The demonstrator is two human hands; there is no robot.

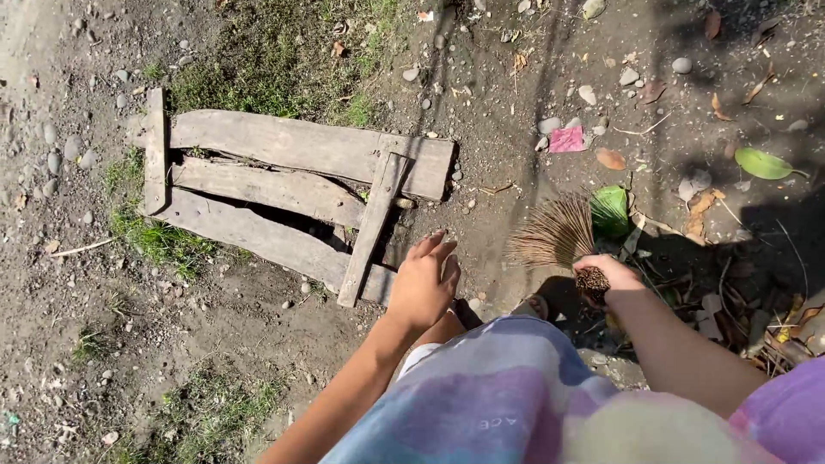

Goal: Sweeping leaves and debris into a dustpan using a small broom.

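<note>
Close below my eyes, my pastel tie-dyed shirt filled the bottom of the view and hid my legs and most of both forearms. Just past it, my right hand was closed tight around the bound end of a stick broom; the broom's long axis ran from my fist up and to the left, its brown bristles fanning out over the dirt away from me, and the part inside my grip was hidden by my fingers. My left hand hung loosely open with the fingers pointing forward, holding nothing, its fingertips just short of the near end of a weathered wooden pallet; I could not tell whether they touched the wood. The pallet lay flat on the ground, its long boards running left to right and slightly downward, crossed by one slat at each end, with dark gaps between the boards that I could not see into. A green leaf lay right behind the bristles, partly covered by them. To the right, deep shadow swallowed a heap of dry leaves, hard to make out. Farther off lay a pink scrap, another green leaf, scattered pebbles and a patch of grass beyond the pallet.
</note>
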